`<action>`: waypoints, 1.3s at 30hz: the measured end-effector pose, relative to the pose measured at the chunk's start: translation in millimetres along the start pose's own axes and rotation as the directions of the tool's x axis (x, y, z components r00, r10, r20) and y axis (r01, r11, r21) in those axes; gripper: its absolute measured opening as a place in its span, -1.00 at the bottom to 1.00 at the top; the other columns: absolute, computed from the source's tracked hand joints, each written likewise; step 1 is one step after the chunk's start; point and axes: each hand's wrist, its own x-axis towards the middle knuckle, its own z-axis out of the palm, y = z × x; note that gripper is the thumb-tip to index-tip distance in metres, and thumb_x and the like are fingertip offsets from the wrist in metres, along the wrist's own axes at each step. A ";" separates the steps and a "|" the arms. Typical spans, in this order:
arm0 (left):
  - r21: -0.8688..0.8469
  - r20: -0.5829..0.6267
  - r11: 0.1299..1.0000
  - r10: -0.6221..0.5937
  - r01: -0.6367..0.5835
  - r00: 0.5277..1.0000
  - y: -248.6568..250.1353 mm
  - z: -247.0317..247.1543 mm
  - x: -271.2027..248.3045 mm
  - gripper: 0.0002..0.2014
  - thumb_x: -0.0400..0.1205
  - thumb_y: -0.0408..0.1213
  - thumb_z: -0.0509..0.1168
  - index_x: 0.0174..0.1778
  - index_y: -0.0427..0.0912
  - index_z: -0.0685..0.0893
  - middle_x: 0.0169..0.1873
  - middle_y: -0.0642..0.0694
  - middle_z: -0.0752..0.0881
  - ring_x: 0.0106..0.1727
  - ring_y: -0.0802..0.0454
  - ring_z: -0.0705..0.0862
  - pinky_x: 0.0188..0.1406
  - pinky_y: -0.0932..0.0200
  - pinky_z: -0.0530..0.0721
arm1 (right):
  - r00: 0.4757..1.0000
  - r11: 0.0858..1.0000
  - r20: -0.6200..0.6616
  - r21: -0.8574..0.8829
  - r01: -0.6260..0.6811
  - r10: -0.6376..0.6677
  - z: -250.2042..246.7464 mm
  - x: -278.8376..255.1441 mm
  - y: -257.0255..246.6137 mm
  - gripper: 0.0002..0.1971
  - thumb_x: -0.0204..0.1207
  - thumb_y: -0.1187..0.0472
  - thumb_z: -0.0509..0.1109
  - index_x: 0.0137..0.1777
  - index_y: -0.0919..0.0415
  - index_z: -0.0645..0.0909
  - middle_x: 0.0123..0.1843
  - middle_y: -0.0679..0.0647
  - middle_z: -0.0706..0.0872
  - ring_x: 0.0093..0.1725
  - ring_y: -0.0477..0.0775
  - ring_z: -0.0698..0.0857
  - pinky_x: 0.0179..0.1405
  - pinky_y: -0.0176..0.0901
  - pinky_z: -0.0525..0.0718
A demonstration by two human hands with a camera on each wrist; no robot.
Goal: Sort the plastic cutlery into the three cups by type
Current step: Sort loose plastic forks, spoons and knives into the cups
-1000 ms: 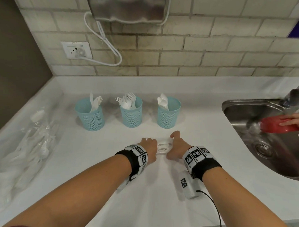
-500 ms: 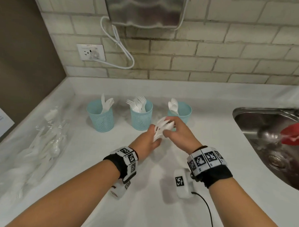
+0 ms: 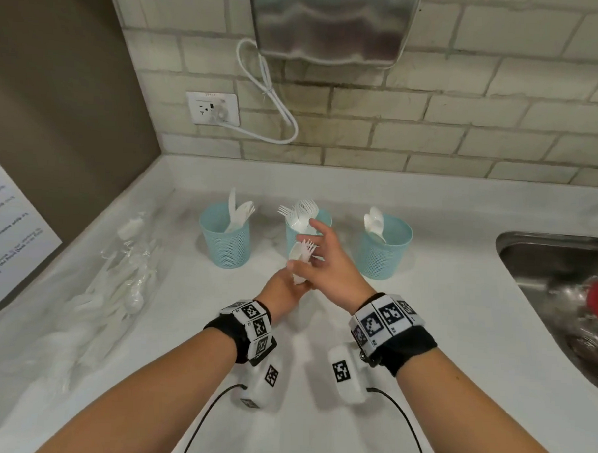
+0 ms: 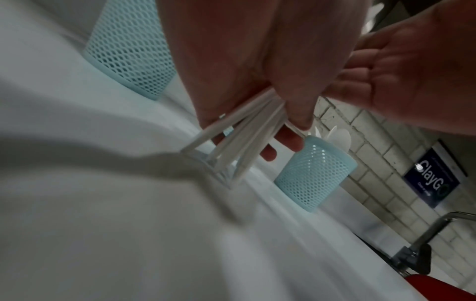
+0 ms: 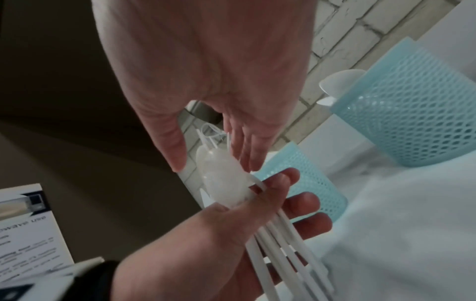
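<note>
Here the left hand [image 3: 284, 287] clutches a bundle of white cutlery [image 3: 301, 260] by the handles, above the desk [image 3: 457, 336] just before the middle cup [image 3: 292, 234]. The right hand [image 3: 327, 261] hovers beside the bundle, grip spread and apparently empty; its fingertips blur.

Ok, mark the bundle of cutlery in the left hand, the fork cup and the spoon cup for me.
bundle of cutlery [image 3: 301, 260], head view, on the spoon bowl above the left hand's grip.
fork cup [image 3: 291, 241], head view, on its mesh wall.
spoon cup [image 3: 385, 254], head view, on its mesh wall.
</note>
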 end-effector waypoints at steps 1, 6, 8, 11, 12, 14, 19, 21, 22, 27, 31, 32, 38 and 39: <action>-0.006 0.022 1.000 -0.013 0.013 1.000 -3.6 -1.0 1.0 -0.82 0.66 -0.37 0.26 0.15 -0.10 0.61 0.01 -0.08 0.73 0.07 0.04 0.68 0.18 0.21 0.59 | 1.000 1.000 0.014 0.003 -0.025 0.025 0.8 0.0 3.3 -0.23 0.46 0.31 0.47 0.57 -0.02 0.15 0.36 0.07 0.57 0.14 0.00 0.65 0.05 -0.13 0.68; -0.135 0.022 0.988 -0.077 0.079 0.997 -1.2 -6.1 2.9 -0.85 0.71 -0.25 0.20 -0.16 -0.04 0.61 -0.46 0.11 0.64 -0.39 0.18 0.57 -0.12 0.19 0.59 | 0.995 0.992 -0.084 0.118 -0.041 0.051 -3.4 12.5 -1.6 -0.62 0.57 0.21 0.32 0.39 0.03 0.49 0.20 0.14 0.68 0.02 0.06 0.67 -0.06 -0.12 0.64; -0.179 0.015 0.983 -0.050 0.051 0.999 6.5 -9.8 3.9 -0.91 0.71 -0.26 0.20 -0.06 -0.08 0.60 -0.58 0.19 0.62 -0.52 0.29 0.51 -0.19 0.18 0.63 | 0.994 0.992 -0.105 0.127 -0.002 0.015 -5.0 20.4 -8.1 -0.74 0.61 0.20 0.28 0.27 0.13 0.60 0.06 0.07 0.70 -0.04 -0.06 0.67 -0.10 -0.32 0.63; -0.196 -0.025 0.981 -0.010 0.005 1.000 13.6 -17.6 6.1 -0.95 0.70 -0.24 0.23 0.01 -0.06 0.58 -0.61 0.23 0.61 -0.57 0.29 0.47 -0.34 0.22 0.65 | 0.988 0.992 -0.145 0.108 0.067 -0.051 -4.3 29.3 -15.6 -0.82 0.62 0.19 0.28 0.11 0.15 0.68 -0.06 -0.04 0.72 -0.12 -0.13 0.68 -0.14 -0.37 0.69; -0.195 -0.048 0.981 -0.009 0.000 0.999 14.6 -20.5 7.1 -0.95 0.68 -0.23 0.25 0.02 -0.05 0.60 -0.61 0.20 0.60 -0.56 0.26 0.46 -0.40 0.21 0.65 | 0.984 0.992 -0.162 0.091 0.084 -0.069 -4.7 32.2 -16.7 -0.83 0.63 0.20 0.27 0.06 0.11 0.70 -0.07 -0.03 0.74 -0.11 -0.10 0.70 -0.08 -0.27 0.72; -0.172 -0.085 0.985 -0.004 -0.011 0.996 14.4 -26.4 8.7 -0.84 0.65 -0.21 0.30 0.11 -0.12 0.62 -0.57 0.14 0.53 -0.56 0.17 0.46 -0.51 0.20 0.63 | 0.982 0.991 -0.171 0.088 0.102 -0.086 -5.6 37.5 -18.6 -0.81 0.65 0.22 0.25 0.02 0.06 0.71 -0.05 0.07 0.77 -0.06 0.00 0.73 -0.01 -0.11 0.75; -0.181 -0.101 0.983 0.025 -0.043 0.995 16.3 -35.8 8.7 -0.73 0.68 -0.13 0.25 0.21 -0.21 0.57 -0.54 0.06 0.47 -0.62 0.19 0.42 -0.62 0.23 0.52 | 0.953 0.987 -0.264 0.023 0.157 -0.146 -4.0 46.3 -22.0 -0.83 0.60 0.22 0.33 0.00 0.11 0.77 0.12 0.13 0.74 0.07 0.03 0.72 0.01 -0.20 0.72; -0.186 -0.117 0.981 0.026 -0.048 0.993 18.1 -37.5 7.6 -0.72 0.69 -0.11 0.21 0.20 -0.21 0.55 -0.55 0.08 0.45 -0.62 0.21 0.40 -0.62 0.24 0.48 | 0.927 0.978 -0.312 -0.060 0.198 -0.207 -2.1 46.2 -24.6 -0.83 0.59 0.20 0.34 -0.01 0.09 0.78 0.08 0.01 0.66 0.06 -0.14 0.65 0.12 -0.32 0.61; -0.199 -0.122 0.979 0.022 -0.046 0.992 18.7 -38.0 7.4 -0.73 0.69 -0.10 0.19 0.19 -0.20 0.54 -0.52 0.07 0.44 -0.61 0.22 0.40 -0.62 0.25 0.45 | 0.919 0.975 -0.325 -0.077 0.208 -0.222 -1.1 45.8 -25.8 -0.83 0.59 0.18 0.33 -0.01 0.07 0.78 0.05 -0.01 0.62 0.01 -0.19 0.62 0.12 -0.32 0.59; -0.297 -0.147 0.955 -0.032 -0.014 0.989 28.9 -48.4 4.2 -0.69 0.71 0.03 0.07 -0.18 -0.11 0.50 -0.43 -0.02 0.44 -0.57 0.20 0.36 -0.61 0.33 0.32 | 0.918 0.979 -0.355 0.025 0.200 -0.179 9.6 45.9 -29.1 -0.78 0.67 0.16 0.21 -0.14 -0.04 0.66 -0.14 0.09 0.61 -0.34 -0.13 0.56 -0.30 -0.26 0.63; -0.324 -0.197 0.945 -0.036 -0.031 0.980 33.4 -56.9 4.4 -0.66 0.72 0.05 0.06 -0.19 -0.09 0.54 -0.45 -0.02 0.48 -0.58 0.16 0.35 -0.63 0.32 0.26 | 0.950 0.959 -0.292 0.224 0.176 -0.107 24.2 44.0 -30.5 -0.92 0.66 0.21 0.24 0.07 0.20 0.50 -0.36 0.09 0.58 -0.57 -0.10 0.53 -0.56 -0.31 0.55; -0.322 -0.206 0.946 -0.029 -0.040 0.978 33.6 -59.0 4.7 -0.67 0.73 0.03 0.06 -0.14 -0.11 0.55 -0.45 -0.02 0.48 -0.58 0.16 0.35 -0.63 0.31 0.25 | 0.960 0.959 -0.258 0.227 0.169 -0.108 29.3 43.1 -28.8 -0.91 0.63 0.23 0.29 0.08 0.18 0.48 -0.33 0.07 0.61 -0.55 -0.10 0.55 -0.54 -0.30 0.56; -0.280 -0.310 0.959 -0.055 -0.036 0.949 25.2 -78.2 6.3 -0.69 0.73 -0.01 0.10 0.06 -0.20 0.56 -0.34 -0.19 0.60 -0.63 0.03 0.51 -0.68 0.25 0.50 | 0.980 0.990 -0.146 0.020 0.137 -0.133 43.9 52.9 -39.9 -0.82 0.69 0.20 0.16 -0.01 0.29 0.52 -0.41 0.00 0.51 -0.49 -0.13 0.49 -0.48 -0.34 0.49; -0.308 -0.339 0.951 -0.082 -0.029 0.937 24.2 -83.7 5.8 -0.71 0.72 -0.01 0.12 0.04 -0.17 0.56 -0.34 -0.16 0.62 -0.61 0.01 0.56 -0.67 0.21 0.56 | 0.972 0.989 -0.188 0.012 0.148 -0.144 41.5 60.5 -47.2 -0.81 0.69 0.19 0.14 0.01 0.29 0.51 -0.38 0.00 0.49 -0.43 -0.09 0.48 -0.43 -0.29 0.49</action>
